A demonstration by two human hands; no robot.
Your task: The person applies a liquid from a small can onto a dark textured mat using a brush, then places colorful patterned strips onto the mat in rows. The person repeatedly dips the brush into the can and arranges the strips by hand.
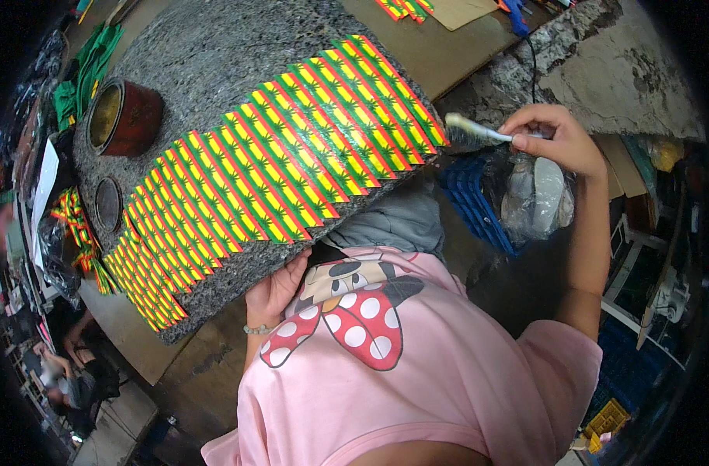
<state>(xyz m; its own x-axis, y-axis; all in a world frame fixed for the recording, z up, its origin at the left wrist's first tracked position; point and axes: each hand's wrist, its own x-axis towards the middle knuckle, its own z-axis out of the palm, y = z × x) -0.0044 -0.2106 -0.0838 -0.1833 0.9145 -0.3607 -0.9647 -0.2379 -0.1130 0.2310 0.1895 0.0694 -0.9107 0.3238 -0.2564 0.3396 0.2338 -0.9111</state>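
Note:
My right hand [560, 140] grips a brush [479, 127] by its thin pale handle, off the right end of the grey felt-like board [238, 43]. The brush's whitish bristles point left, close to the board's corner but apart from it. Across the board lies a long row of overlapping green, yellow and red strips [269, 155] with a leaf print; some on the right look glossy. My left hand [276, 289], a beaded bracelet at its wrist, rests at the board's near edge. Its fingers look stretched out, with the tips partly hidden, and nothing shows in it.
An open reddish-brown tin [137, 120] and a round lid-like disc [108, 203] sit on the board's left. Green straps [90, 70] and patterned bands [76, 229] lie beyond. A blue crate [479, 198] and a plastic-wrapped bundle [537, 198] are below my right hand.

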